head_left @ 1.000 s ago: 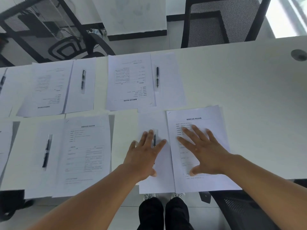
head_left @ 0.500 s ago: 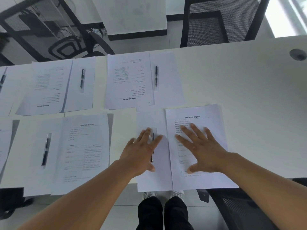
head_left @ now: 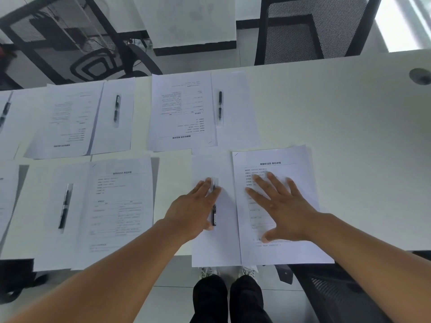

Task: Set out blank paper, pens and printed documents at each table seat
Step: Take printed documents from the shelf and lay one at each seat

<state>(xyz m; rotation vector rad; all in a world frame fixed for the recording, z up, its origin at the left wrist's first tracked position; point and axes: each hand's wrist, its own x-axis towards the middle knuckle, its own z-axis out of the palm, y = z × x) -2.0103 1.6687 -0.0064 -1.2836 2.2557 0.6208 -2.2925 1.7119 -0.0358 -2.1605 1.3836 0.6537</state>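
My left hand (head_left: 194, 207) lies flat on a blank sheet (head_left: 215, 243) at the near table edge, fingers straight, beside and partly over a black pen (head_left: 214, 214). My right hand (head_left: 282, 206) presses flat with spread fingers on a printed document (head_left: 279, 252) just right of the blank sheet. Both papers overhang the near edge of the white table (head_left: 349, 136).
Other seats hold sets of paper with a pen: near left (head_left: 64, 206), far left (head_left: 116, 110) and far middle (head_left: 220, 104). A black mesh chair (head_left: 310, 31) stands behind the far edge, another chair (head_left: 338, 292) at near right. A round cable port (head_left: 419, 76) sits far right.
My left hand has slid a little to the left on the blank sheet, uncovering more of the pen. My right hand stays flat on the printed document.
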